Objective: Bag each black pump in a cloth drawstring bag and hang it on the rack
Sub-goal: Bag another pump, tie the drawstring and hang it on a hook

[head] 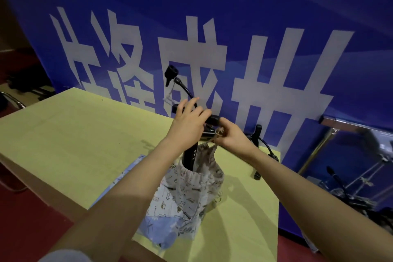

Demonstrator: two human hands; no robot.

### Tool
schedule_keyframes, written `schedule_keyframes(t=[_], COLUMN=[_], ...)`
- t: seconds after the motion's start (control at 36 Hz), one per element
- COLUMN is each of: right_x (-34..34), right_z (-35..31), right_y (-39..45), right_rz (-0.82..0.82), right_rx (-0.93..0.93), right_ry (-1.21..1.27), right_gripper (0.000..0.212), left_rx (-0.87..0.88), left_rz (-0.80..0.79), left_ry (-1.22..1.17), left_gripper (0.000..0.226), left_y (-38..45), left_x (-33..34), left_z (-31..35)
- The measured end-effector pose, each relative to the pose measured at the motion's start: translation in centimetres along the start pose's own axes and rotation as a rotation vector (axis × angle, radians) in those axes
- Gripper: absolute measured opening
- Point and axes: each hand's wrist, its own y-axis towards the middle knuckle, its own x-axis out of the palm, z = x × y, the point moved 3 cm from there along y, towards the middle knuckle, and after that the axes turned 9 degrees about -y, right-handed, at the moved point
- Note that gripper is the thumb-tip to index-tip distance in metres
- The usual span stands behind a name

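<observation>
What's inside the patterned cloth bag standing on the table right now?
The black pump stands in the cloth bag, its barrel and handle sticking out of the gathered mouth. The pump's lower end is hidden by the fabric. The right hand pinches the drawstring.

Event or exhibition hall: big blue banner (212, 27) with white characters, red carpet (32, 229), folding table (74, 134).

Both bare forearms are extended forward and upward from the near edge, converging at the centre of the view. The left hand (188, 122) is raised with its back toward the camera, its fingers curled round the black pump's (190, 156) handle. The right hand (230, 137) is held just beside it, to the right, thumb and fingers pinched on the drawstring (219, 133). A grey sleeve edge is seen at the near left.
</observation>
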Motion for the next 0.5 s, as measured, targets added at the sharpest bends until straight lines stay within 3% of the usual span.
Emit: schedule_keyframes(t=[0.08, 0.19, 0.33, 0.42, 0.5], right_x=[-0.3, -0.3, -0.9, -1.4, -1.3], right_z=[0.5, 1.2, 1.1, 1.3, 0.7], right_y=[0.3, 0.5, 0.7, 0.5, 0.2], right_rz=[0.072, 0.108, 0.146, 0.15, 0.17], right_rx=[0.073, 0.074, 0.114, 0.249, 0.26], right_ry=[-0.488, -0.656, -0.43, -0.105, 0.139], right_gripper=[0.032, 0.018, 0.015, 0.015, 0.016], left_rx=[-0.006, 0.058, 0.093, 0.105, 0.123], left_rz=[-0.003, 0.077, 0.154, 0.171, 0.155], left_ry=[-0.008, -0.047, -0.072, -0.086, -0.08], left_gripper=[0.034, 0.036, 0.045, 0.047, 0.051], left_y=[0.0, -0.5, -1.0, -1.1, -1.0], left_x=[-0.3, -0.1, 0.3, 0.2, 0.1], left_z=[-0.1, 0.0, 0.1, 0.1, 0.4])
